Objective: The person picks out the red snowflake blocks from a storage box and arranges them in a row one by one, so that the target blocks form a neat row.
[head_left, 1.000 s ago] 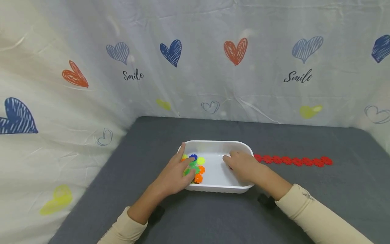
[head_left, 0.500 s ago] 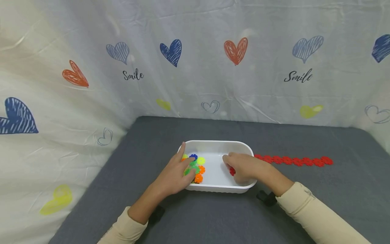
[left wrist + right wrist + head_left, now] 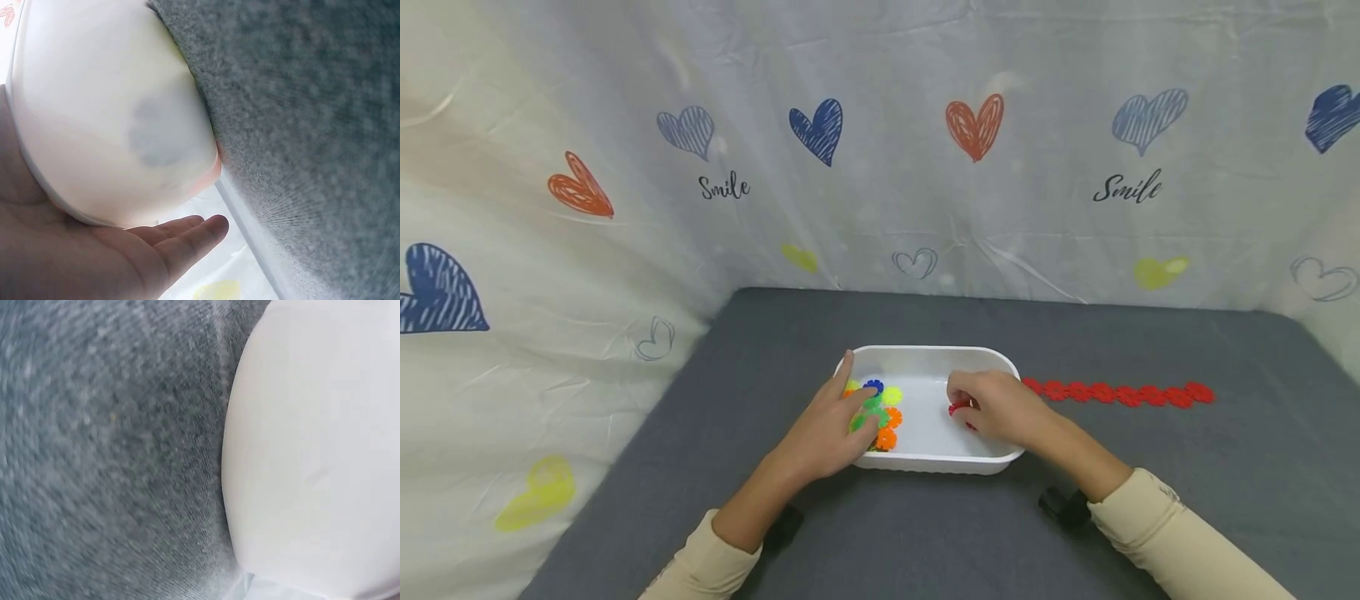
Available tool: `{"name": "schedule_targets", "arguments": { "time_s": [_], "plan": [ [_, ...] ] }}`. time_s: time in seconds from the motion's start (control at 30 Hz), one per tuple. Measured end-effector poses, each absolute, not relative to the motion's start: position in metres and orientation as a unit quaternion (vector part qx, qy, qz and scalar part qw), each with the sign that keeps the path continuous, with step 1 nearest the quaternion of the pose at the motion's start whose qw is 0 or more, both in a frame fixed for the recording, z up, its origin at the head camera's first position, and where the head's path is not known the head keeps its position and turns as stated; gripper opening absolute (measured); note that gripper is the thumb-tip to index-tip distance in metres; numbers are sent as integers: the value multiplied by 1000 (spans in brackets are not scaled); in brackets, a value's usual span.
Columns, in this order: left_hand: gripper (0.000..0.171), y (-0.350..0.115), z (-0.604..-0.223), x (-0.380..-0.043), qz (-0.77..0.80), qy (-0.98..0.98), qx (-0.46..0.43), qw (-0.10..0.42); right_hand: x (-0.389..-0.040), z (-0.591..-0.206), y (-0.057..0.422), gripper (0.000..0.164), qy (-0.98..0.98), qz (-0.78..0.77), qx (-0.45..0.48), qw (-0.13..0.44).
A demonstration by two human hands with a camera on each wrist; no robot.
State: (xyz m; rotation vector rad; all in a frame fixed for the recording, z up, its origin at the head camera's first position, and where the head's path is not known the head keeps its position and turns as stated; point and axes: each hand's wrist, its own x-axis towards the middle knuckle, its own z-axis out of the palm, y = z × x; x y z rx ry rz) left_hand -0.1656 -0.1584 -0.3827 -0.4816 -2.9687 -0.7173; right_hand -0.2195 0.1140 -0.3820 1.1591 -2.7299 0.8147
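Observation:
A white plastic tray (image 3: pixel 925 463) stands on the dark grey cloth. My left hand (image 3: pixel 826 425) straddles its left rim in the head view, with thumb and a finger inside over the flower-shaped discs (image 3: pixel 887 438) in green, orange, yellow and blue. The left wrist view shows other fingers (image 3: pixel 194 240) extended outside the tray wall (image 3: pixel 94 106). Over the tray's right half, my right hand (image 3: pixel 1000 404) pinches a small red flower-shaped disc (image 3: pixel 957 408), partly hidden by the fingers. The right wrist view holds only the tray's outer wall (image 3: pixel 312 456) and cloth; the hand is out of it.
A row of red flower-shaped discs (image 3: pixel 1127 395) runs rightward on the table cloth (image 3: pixel 1150 350) from the tray's right side. Behind and to the left hangs a white curtain (image 3: pixel 880 208) printed with hearts.
My right hand's fingers have shifted within the tray, and a red disc now shows at the fingertips. The left hand stays at the left rim. The head view has shifted slightly.

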Motion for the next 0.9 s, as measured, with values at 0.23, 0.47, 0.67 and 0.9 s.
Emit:
{"name": "schedule_targets", "arguments": {
  "time_s": [0.23,0.47,0.67,0.9],
  "plan": [
    [54,-159,-382,-166,-233,-960,-155,25,-218,-380,113,19,-881,315,348,55],
    [54,-160,-382,-165,-239,-958,-160,21,-218,-377,116,16,-882,359,306,19],
    [54,-159,-383,-165,-235,-959,-158,21,-219,-373,117,10,-870,422,255,-8],
    [54,-159,-383,-165,-237,-959,-155,20,-222,-365,122,10,-809,550,196,-63]
  ]
}}
